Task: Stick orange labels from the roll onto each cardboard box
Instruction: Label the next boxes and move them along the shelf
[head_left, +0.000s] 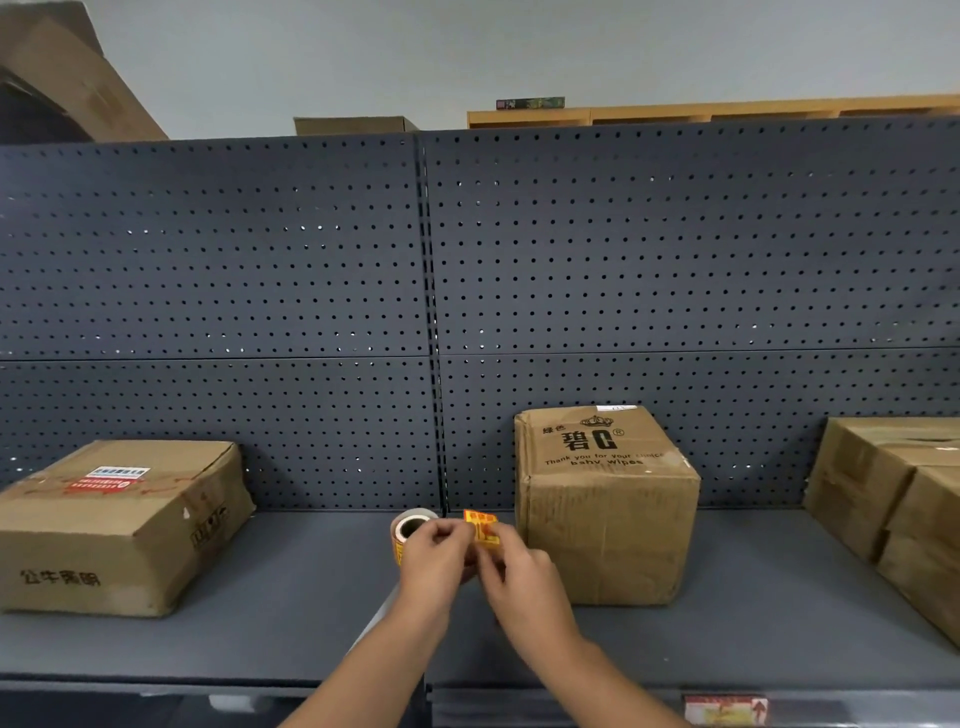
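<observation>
My left hand (434, 558) grips the label roll (410, 526), which shows its hollow core and orange edge. My right hand (511, 564) pinches an orange label (480, 526) that sticks up between both hands, just right of the roll. A tall cardboard box (608, 506) printed "baby wipes" stands immediately right of my hands. A flat cardboard box (117, 525) with a red and white sticker on top lies at the left. Further cardboard boxes (893, 499) sit at the right edge.
Everything rests on a dark grey shelf (291, 613) backed by a perforated panel (426, 291). Open shelf surface lies between the left box and my hands. A red and yellow tag (724, 709) is fixed on the shelf's front edge at lower right.
</observation>
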